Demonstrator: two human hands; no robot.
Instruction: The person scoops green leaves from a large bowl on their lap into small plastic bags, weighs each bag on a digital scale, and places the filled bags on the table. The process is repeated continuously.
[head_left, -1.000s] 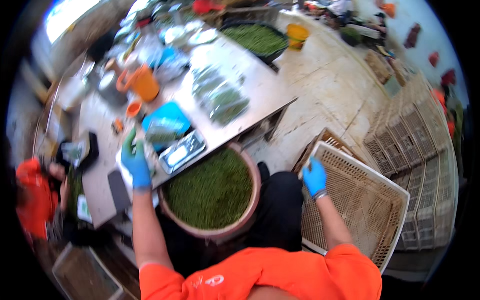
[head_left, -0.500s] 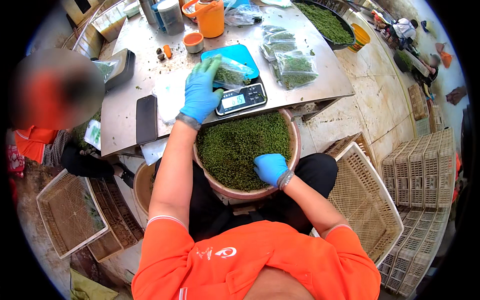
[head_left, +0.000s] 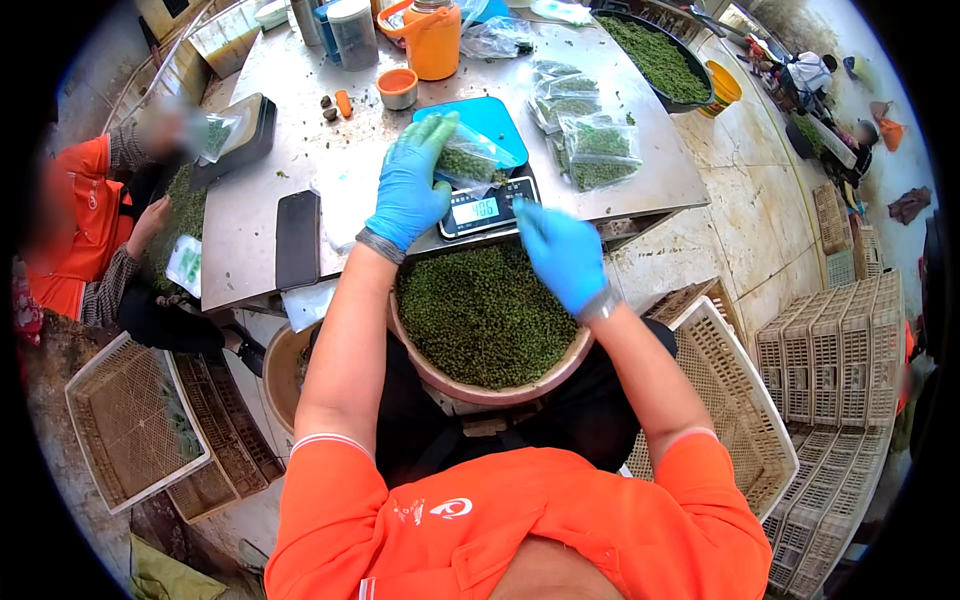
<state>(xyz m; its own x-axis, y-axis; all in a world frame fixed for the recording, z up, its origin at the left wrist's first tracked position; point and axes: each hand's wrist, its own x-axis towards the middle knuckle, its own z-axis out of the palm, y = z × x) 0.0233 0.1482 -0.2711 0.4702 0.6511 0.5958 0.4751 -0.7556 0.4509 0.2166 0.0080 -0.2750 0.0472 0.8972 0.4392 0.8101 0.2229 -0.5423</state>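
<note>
My left hand [head_left: 408,185], in a blue glove with greenish fingertips, grips the edge of a clear bag of green material [head_left: 466,163] lying on a blue tray [head_left: 495,120] at a black digital scale [head_left: 489,208]. My right hand [head_left: 563,255], also gloved, is raised at the scale's right side with its fingers drawn together and blurred; whatever is in them is unclear. Below both hands, between my knees, a round pink basin [head_left: 577,355] is full of small green bead-like material. Filled clear bags [head_left: 600,155] lie right of the scale; a dark phone [head_left: 297,240] lies left.
A steel table [head_left: 250,170] bears an orange jug [head_left: 432,45] and containers. A co-worker in orange [head_left: 85,230] sits at left. Crates [head_left: 130,420] lie lower left, a white basket [head_left: 745,420] and stacked crates [head_left: 830,350] at right. A black tub [head_left: 655,60] stands behind; people work upper right.
My right hand went from the white basket into the basin, then rose to the scale. My left hand moved right onto the bag at the scale and stays there.
</note>
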